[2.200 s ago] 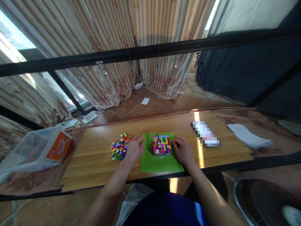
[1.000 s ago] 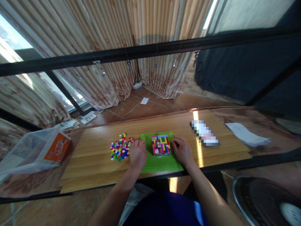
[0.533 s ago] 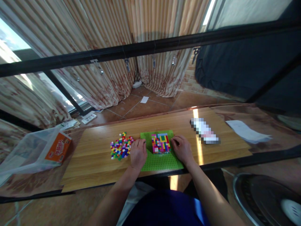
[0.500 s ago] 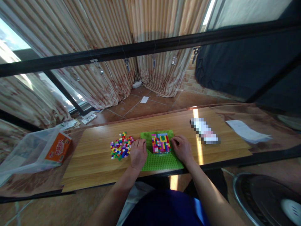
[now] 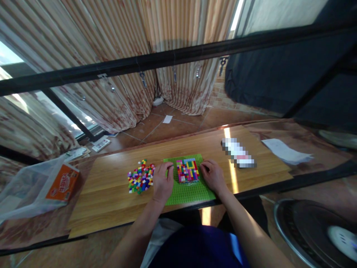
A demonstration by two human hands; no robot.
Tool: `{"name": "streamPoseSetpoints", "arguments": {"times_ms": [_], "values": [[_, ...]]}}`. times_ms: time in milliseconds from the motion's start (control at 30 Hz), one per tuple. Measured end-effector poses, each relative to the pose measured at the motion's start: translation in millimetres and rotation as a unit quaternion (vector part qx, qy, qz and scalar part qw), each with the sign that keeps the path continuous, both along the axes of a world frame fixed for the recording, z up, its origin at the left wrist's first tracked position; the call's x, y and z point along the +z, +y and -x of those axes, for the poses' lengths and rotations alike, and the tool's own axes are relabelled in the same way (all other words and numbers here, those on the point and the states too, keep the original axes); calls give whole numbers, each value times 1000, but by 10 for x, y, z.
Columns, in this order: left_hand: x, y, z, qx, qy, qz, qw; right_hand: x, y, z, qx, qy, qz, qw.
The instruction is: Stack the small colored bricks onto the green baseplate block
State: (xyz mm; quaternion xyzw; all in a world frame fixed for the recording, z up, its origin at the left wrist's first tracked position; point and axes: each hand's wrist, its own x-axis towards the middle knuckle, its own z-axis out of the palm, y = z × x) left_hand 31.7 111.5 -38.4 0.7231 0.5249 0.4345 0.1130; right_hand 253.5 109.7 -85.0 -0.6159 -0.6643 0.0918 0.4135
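Bricks [image 5: 143, 175] are placed near the narrowed left hand [image 5: 163, 183], likely for reach; the right hand [image 5: 213, 175] is curled; contents unclear.

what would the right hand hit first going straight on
The right hand would probably meet the squarish multicoloured plastic brick block, near its far right corner; depth is unclear.

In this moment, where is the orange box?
In the head view, the orange box is at far left, at the right end of the clear plastic bin.
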Motion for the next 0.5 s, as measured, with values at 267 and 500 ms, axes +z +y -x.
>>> {"name": "streamPoseSetpoints", "arguments": {"times_ms": [267,500], "values": [[159,133,-200,-48,17,0,999,11,2,9,-2,-2,-5,1000],[77,240,-278,-69,39,13,997,30,-4,19,-4,1,-7,1000]]}}
